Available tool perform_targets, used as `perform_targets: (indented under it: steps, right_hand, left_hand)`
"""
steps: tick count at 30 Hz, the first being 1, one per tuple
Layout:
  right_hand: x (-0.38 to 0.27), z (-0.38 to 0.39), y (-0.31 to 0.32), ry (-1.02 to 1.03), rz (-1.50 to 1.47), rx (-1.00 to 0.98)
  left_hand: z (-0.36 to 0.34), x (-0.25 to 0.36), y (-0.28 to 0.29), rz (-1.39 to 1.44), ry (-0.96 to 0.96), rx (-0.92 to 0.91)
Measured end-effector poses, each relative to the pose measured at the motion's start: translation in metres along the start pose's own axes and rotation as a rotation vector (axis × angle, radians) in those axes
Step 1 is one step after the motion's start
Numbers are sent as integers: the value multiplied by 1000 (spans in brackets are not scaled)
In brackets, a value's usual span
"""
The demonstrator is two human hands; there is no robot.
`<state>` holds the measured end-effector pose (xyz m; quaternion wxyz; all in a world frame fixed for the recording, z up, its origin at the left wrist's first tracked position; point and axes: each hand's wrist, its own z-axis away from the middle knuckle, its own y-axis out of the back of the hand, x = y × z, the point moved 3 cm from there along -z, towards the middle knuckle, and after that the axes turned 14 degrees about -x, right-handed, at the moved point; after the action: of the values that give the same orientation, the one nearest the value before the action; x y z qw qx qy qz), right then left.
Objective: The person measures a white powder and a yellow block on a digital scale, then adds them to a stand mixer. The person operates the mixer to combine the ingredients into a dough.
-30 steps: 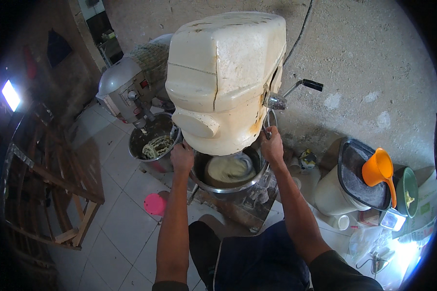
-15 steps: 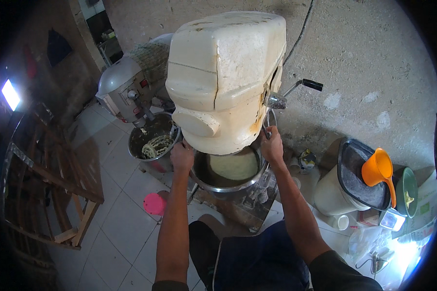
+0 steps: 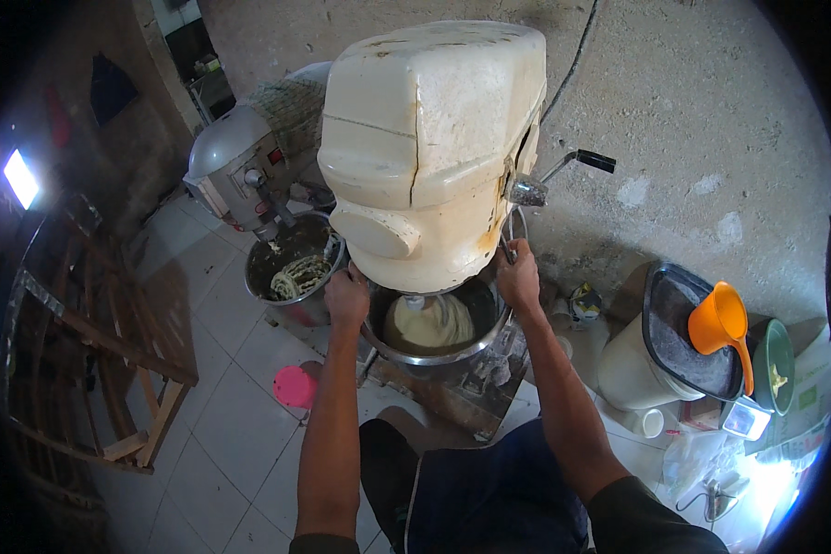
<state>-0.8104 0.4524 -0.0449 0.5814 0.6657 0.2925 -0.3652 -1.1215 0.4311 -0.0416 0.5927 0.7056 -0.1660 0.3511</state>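
A large cream-coloured stand mixer (image 3: 434, 148) stands in front of me. Under its head sits a steel mixing bowl (image 3: 425, 358) with pale batter (image 3: 439, 325) in it, drawn into swirls round a metal beater (image 3: 415, 301). My left hand (image 3: 347, 297) is closed at the bowl's left side, its fingertips hidden. On the right, my right hand (image 3: 518, 275) is wrapped round a metal loop handle (image 3: 514, 226) beside the bowl.
A smaller grey mixer (image 3: 235, 166) stands at the left, its bowl (image 3: 295, 300) holding a batter-coated whisk. Right: a white bucket (image 3: 623, 365) with a dark tray, an orange dipper (image 3: 718, 319) and a green basin (image 3: 774, 365). A pink container (image 3: 295, 387) and wooden rack (image 3: 171, 415) are lower left.
The batter was smooth and flat; now it is swirled and has drawn inward, with the beater showing in it. Both hands have stayed in place.
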Motion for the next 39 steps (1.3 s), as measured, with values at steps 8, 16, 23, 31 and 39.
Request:
perform_targets:
  steps: [8, 16, 23, 31, 39]
  right_hand:
    - [1, -1, 1, 8, 2, 7]
    - [-2, 1, 2, -12, 2, -14]
    - [2, -1, 1, -4, 9, -3]
    - [4, -2, 2, -28, -4, -5]
    - [4, -2, 2, -13, -5, -8]
  left_hand:
    - [1, 4, 1, 4, 21, -16]
    - [3, 5, 1, 4, 18, -2]
    - [0, 3, -1, 7, 9, -13]
    - [1, 6, -2, 17, 12, 12]
    - [1, 4, -2, -8, 12, -1]
